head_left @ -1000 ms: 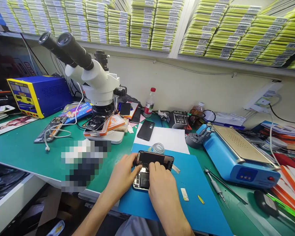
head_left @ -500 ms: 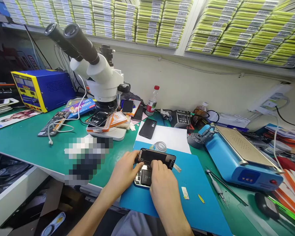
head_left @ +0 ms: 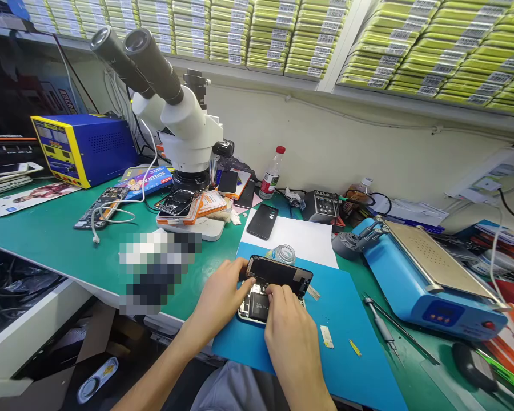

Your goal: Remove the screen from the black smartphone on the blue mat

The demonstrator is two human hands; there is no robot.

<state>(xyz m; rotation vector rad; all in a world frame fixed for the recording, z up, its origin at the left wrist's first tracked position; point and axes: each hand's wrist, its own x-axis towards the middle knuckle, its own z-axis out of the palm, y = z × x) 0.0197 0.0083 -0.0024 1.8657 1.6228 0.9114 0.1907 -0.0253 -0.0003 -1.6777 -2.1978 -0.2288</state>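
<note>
An opened phone lies on the blue mat. Its body shows a black battery and metal-covered parts, and its dark screen assembly stands tilted up along the far side. My left hand is closed on the screen's left end, fingers behind it and thumb in front over the inside of the body. My right hand reaches over the body's right half with fingers curled down at the inner parts near the screen's lower edge. Its fingertips are partly hidden, so what they press or hold cannot be made out.
Right of the phone lie a small white piece and a yellow piece. A screwdriver rests beside a blue heating plate machine. Behind are a coil of wire, a black phone, a bottle and a microscope.
The whole view has shifted slightly. My right fingers sit a little lower against the screen, and more of it shows. My left hand keeps its hold.
</note>
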